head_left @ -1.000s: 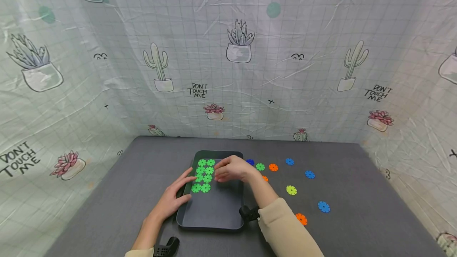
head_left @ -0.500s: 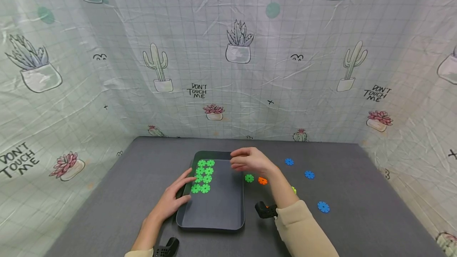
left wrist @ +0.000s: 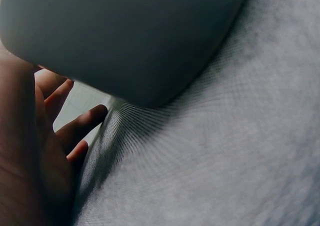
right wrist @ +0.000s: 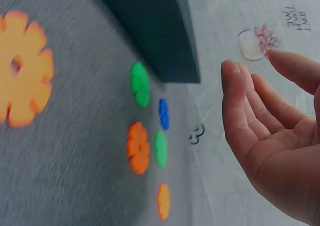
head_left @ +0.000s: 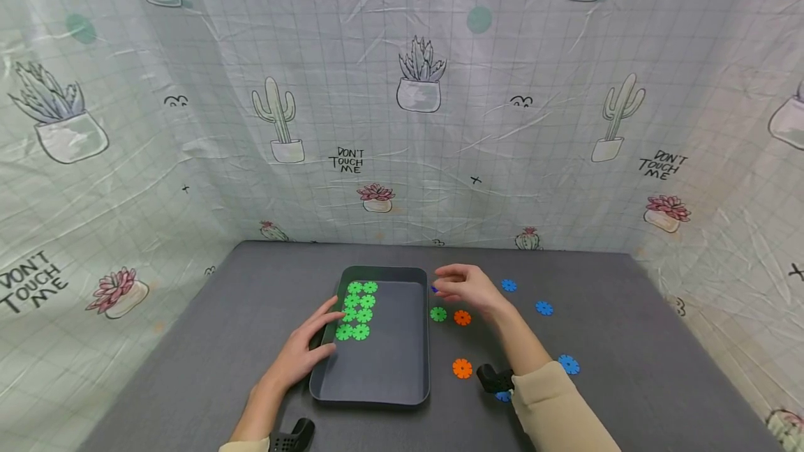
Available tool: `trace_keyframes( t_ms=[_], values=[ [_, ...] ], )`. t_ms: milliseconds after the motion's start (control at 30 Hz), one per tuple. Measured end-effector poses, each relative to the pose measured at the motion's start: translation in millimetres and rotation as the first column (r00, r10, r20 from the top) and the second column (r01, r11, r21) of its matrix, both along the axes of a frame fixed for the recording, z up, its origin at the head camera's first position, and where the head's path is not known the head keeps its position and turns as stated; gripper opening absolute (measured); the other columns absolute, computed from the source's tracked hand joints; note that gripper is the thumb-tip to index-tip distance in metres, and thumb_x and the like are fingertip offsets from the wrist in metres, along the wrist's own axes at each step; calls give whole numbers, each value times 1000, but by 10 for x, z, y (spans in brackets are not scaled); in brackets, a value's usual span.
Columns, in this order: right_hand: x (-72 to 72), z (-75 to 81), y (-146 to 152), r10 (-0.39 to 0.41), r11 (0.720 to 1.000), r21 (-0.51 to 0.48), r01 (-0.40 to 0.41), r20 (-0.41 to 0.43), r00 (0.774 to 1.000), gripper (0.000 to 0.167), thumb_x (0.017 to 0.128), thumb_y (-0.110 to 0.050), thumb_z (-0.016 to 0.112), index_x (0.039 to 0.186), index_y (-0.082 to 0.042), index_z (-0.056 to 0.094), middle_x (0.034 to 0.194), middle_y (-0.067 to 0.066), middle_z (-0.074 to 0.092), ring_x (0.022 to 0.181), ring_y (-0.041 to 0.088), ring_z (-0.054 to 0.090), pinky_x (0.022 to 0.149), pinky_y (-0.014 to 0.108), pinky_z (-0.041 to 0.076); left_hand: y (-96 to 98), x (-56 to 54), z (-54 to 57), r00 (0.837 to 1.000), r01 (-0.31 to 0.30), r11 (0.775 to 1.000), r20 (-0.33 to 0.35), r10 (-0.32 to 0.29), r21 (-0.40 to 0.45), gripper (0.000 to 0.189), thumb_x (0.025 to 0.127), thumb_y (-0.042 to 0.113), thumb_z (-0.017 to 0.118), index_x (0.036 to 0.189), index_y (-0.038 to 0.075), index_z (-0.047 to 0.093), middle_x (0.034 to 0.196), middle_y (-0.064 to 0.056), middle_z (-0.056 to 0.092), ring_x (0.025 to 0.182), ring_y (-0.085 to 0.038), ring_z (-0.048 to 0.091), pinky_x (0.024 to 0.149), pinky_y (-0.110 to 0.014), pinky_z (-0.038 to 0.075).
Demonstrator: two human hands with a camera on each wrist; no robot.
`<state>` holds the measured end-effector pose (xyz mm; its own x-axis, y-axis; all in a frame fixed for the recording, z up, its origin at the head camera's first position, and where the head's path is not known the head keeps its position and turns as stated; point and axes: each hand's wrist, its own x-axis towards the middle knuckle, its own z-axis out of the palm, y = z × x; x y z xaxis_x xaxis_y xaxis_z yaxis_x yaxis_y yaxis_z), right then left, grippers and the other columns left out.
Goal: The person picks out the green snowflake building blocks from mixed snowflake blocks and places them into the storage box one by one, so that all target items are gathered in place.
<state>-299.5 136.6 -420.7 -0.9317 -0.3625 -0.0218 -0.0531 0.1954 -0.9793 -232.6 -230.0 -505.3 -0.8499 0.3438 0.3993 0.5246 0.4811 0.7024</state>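
Observation:
A dark rectangular tray (head_left: 396,361) lies on the table. On its left half, several green notched plastic discs (head_left: 361,332) are laid in two columns. My left hand (head_left: 301,351) rests on the tray's left rim, fingers spread and relaxed. My right hand (head_left: 467,288) hovers just beyond the tray's right side, fingers loosely bent with nothing between them in the right wrist view. Partly hidden beneath it in the head view is a dark blue disc (right wrist: 164,114). A green disc (head_left: 438,314) and an orange disc (head_left: 462,317) lie close by on the table.
To the right lie further discs: blue ones (head_left: 509,285) at the back, another blue disc (head_left: 569,364) by the right sleeve, and an orange disc (head_left: 462,368) nearer. The right wrist camera partly covers one blue disc (head_left: 503,396). A printed curtain (head_left: 477,208) stands behind the table.
My right hand has moved right, from over the tray's green discs to above the discs outside it. The left hand and the tray have stayed in place.

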Motion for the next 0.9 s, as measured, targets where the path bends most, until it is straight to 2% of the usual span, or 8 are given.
trace_keyframes(
  t_ms=[200,367,600,900],
  values=[
    [-52,-101,47,31,995,91,-32,8,999,47,96,-7,65,136,14,52,118,22,67,106,34,65,93,49,51,-2,2,0,1000,-12,1000,-2,12,-7,53,86,5,69,138,5,60,160,-19,34,145,-42,31,102,-72,30],
    [-110,-201,55,60,980,187,-60,5,998,48,93,-7,69,134,12,55,113,17,67,100,26,65,90,45,52,2,8,-2,1000,-6,1000,12,6,-5,53,87,5,69,139,6,60,161,-15,33,146,-40,30,102,-71,29],
    [-136,-266,26,47,958,283,-44,-3,999,44,88,-3,72,128,11,60,107,14,68,97,26,64,85,41,53,3,3,-6,1000,-7,1000,13,7,-4,53,87,6,69,139,8,60,161,-11,33,146,-39,30,103,-71,29],
    [-142,-354,-29,35,937,348,-12,-58,998,46,80,7,78,123,12,62,102,14,68,91,23,64,82,39,54,1,2,5,1000,-2,1000,23,2,6,53,87,6,69,139,7,60,160,-17,33,146,-40,29,103,-71,28]
  ],
)
